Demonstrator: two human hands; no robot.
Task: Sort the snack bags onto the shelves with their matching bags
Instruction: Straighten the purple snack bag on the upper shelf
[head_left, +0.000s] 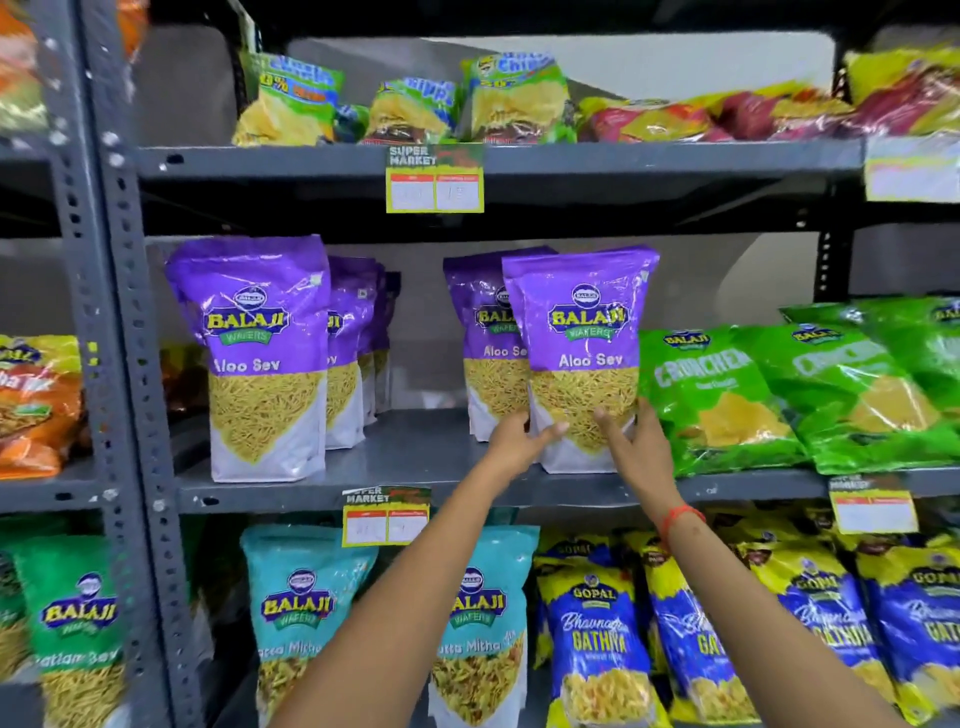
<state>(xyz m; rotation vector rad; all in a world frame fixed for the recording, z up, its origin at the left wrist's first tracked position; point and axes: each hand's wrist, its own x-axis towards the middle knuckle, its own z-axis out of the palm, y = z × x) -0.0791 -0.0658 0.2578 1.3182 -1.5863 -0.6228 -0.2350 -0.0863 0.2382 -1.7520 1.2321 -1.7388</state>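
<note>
A purple Aloo Sev bag (584, 332) stands upright at the front of the middle shelf (415, 493). My left hand (517, 441) grips its lower left corner and my right hand (636, 441) grips its lower right side. Another purple Aloo Sev bag (480, 332) stands right behind it. A further row of the same purple bags (260, 353) stands at the shelf's left end, with a gap of bare shelf between the two groups.
Green Crunchex bags (727, 395) lean just right of the held bag. Teal Khatta Mitha bags (301, 613) and blue-yellow Gathiya bags (597, 634) fill the shelf below. Green-yellow chip bags (514, 98) sit on the top shelf. A grey rack upright (119, 364) stands left.
</note>
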